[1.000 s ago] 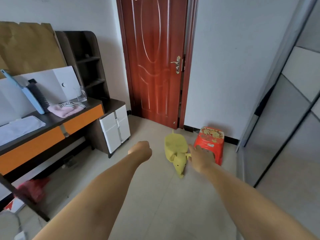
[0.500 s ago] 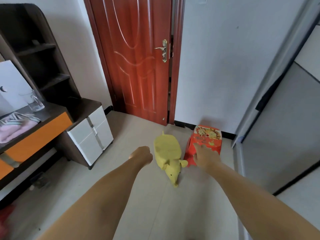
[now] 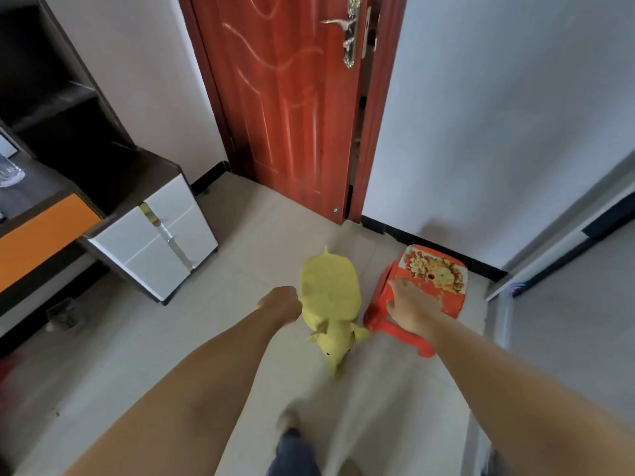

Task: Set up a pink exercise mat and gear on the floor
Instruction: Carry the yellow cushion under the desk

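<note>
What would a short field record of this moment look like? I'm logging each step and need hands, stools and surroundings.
left hand: closed fist, beside the yellow stool, holding nothing visible
right hand: open, over the near edge of the red stool
yellow stool: animal-shaped, on the floor
red stool: patterned top, on the floor right of the yellow one
door: red-brown, behind both stools
cabinet: white-fronted, far left
pink mat: not in view
</note>
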Motion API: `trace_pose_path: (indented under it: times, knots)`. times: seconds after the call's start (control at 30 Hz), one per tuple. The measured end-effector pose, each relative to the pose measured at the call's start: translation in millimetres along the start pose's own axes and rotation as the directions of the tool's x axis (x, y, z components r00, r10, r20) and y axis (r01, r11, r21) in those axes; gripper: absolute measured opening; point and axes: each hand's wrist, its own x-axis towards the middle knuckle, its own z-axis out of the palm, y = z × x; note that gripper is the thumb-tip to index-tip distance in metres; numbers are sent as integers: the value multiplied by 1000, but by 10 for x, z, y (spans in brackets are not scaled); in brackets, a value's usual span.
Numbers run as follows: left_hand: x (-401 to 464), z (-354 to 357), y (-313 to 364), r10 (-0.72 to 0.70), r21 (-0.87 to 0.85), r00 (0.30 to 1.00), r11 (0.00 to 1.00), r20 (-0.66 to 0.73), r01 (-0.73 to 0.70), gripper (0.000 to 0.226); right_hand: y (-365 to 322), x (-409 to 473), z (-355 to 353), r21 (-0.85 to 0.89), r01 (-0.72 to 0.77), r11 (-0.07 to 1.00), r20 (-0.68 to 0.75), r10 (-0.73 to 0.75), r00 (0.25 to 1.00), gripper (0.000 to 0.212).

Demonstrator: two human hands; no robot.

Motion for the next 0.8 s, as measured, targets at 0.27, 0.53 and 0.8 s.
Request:
trace_pose_path:
  times: [0.27,0.53,0.8]
  knots:
    - [1373,-11,-70,-85,-33,991,996,102,88,35,-197,1390,144,11,33,999,121,-34,992,47]
    - [2739,94,-85,-183,43,942,983,280,178,36,-244,2740,531,76,-73,994,326,44,945,50]
    - [3894,1301,-112,-204,-53,908,970,365,239,41,-78,4059,1664,126,-132,983,471,58,880,48]
